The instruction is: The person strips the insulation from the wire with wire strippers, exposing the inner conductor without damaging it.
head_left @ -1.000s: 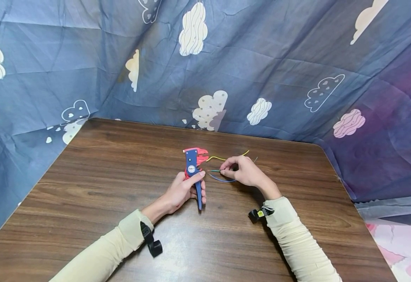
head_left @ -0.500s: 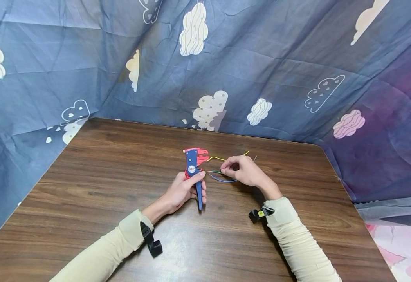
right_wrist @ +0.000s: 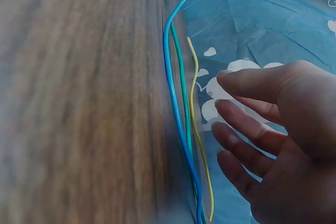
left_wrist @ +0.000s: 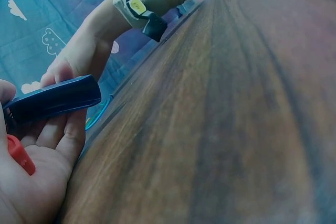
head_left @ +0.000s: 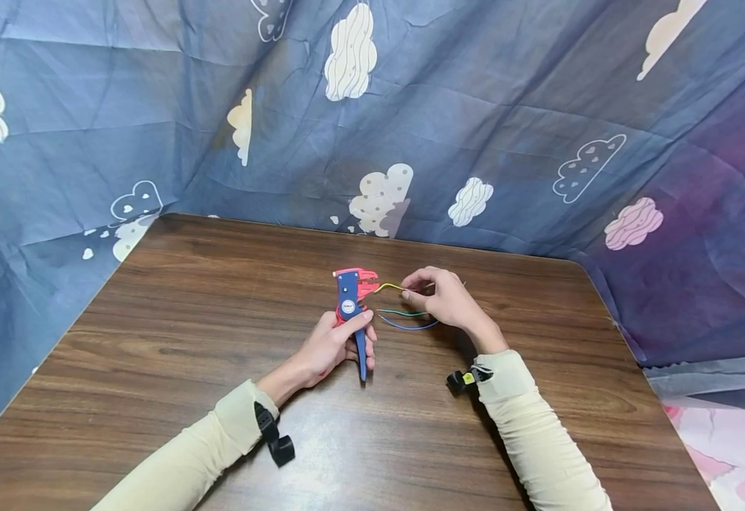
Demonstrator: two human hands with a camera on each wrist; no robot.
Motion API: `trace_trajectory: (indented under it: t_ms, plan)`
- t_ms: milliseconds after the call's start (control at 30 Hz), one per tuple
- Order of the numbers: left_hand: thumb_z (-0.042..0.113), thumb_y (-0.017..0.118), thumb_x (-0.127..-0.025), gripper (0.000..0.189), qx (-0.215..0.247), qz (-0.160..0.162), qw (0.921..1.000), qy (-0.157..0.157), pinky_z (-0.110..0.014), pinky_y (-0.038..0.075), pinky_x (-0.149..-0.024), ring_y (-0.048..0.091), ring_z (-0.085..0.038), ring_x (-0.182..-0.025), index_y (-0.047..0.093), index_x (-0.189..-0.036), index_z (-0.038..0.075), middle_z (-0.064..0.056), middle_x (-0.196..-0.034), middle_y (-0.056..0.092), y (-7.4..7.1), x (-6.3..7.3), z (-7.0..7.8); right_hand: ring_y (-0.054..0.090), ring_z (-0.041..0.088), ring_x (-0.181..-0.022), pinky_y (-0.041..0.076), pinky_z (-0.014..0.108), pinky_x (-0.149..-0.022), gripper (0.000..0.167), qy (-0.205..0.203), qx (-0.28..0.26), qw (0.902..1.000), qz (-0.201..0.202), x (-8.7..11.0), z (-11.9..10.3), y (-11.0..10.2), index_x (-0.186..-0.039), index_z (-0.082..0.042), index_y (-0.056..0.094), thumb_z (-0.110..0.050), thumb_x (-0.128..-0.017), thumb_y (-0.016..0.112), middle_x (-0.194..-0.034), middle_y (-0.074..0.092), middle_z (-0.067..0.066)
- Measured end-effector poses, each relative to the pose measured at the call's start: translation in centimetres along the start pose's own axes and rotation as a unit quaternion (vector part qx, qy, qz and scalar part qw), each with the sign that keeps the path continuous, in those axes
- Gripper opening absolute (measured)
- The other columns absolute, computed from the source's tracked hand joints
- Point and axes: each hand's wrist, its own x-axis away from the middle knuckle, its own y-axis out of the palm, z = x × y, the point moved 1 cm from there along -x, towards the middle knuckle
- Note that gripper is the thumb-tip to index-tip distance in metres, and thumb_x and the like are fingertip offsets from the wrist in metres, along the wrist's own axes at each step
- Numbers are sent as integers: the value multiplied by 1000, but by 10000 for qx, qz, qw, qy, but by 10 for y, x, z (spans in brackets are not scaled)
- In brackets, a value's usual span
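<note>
Basically, a broad brown wood-grain tabletop [head_left: 174,341], w/ a dark blue cloth backdrop [head_left: 296,135] printed w/ pale clouds behind it. Two bare hands in cream sleeves reach over the tabletop.

L hand [head_left: 326,349] grasps a blue-and-red wire stripper [head_left: 345,284] by its blue handle, red nose pointing R, twd 3 thin, plastic-looking wires. These lie side by side, long axes approx. L to R: a curved bright blue wire [right_wrist: 168,64] nearest the person, a slim green wire [right_wrist: 184,85] in the middle, a wavy thin yellow wire [right_wrist: 192,98] farthest off.

R hand [head_left: 447,298] is released: fingers loosely bent, thumb & fingertips parted, nothing gripped.

Key relation: the yellow wire. Seen from above, its line passes btwn R thumb & index tips, roughly along the way the fingers point; R wrist view puts it just beside the fingertips, no contact visible. So R hand is clearly nearer, prob. a bit above it. The wire's L end points at the stripper's nose; they look close from above, but R wrist view shows a gap.
</note>
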Motion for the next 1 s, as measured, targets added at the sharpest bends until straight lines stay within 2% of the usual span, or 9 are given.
trace_trajectory:
  t_ms: [133,267,400,633,800,867,1000]
  plan:
    - [44,63,-110,51,37,6,10000,-15,-39,68,-71,75,-23,-64,64,-104,-6,-7,-75,73,0,0,0,74,28,-103,63,48,-94,22,74,77,9999,109,-6,1,1,-119,-5,78,-14,-99,79,-113,76,10]
    - [44,62,-110,49,41,32,10000,-27,-39,68,-71,75,-23,-64,64,-103,-5,-8,-75,73,1,0,1,73,28,-101,61,47,-91,22,138,320,9993,148,-12,3,3,-118,-5,79,-14,-98,79,-113,76,12]
    - [44,63,-110,47,33,54,10000,-53,-39,68,-71,76,-23,-64,65,-101,-2,-8,-75,72,1,0,0,73,28,-102,59,45,-91,21,135,633,9979,0,-18,6,7,-118,-6,80,-14,-99,79,-113,76,12]
    - [45,64,-109,49,-5,51,10000,-35,-39,68,-71,75,-23,-64,65,-100,-3,-7,-75,72,0,0,0,72,29,-103,53,48,-96,17,81,817,9965,-174,-20,6,8,-113,-7,81,-15,-98,80,-111,77,12]
    - [48,66,-107,50,-57,39,10000,-32,-39,68,-72,75,-23,-64,65,-99,-1,-7,-75,72,0,0,0,70,25,-95,51,41,-89,13,151,915,9955,-196,-19,7,7,-108,-8,82,-15,-97,81,-103,76,8]
    - [48,66,-107,53,-63,37,10000,-28,-39,68,-71,75,-23,-64,64,-101,-4,-7,-75,72,0,0,0,68,22,-90,52,37,-83,11,204,901,9955,-206,-19,8,8,-106,-9,82,-14,-97,81,-98,76,7]
    - [46,66,-108,57,-48,36,10000,-20,-39,68,-71,75,-23,-64,61,-104,-11,-8,-75,72,0,0,0,66,17,-82,51,32,-78,6,259,839,9959,-207,-19,9,8,-102,-10,82,-14,-97,80,-90,76,4]
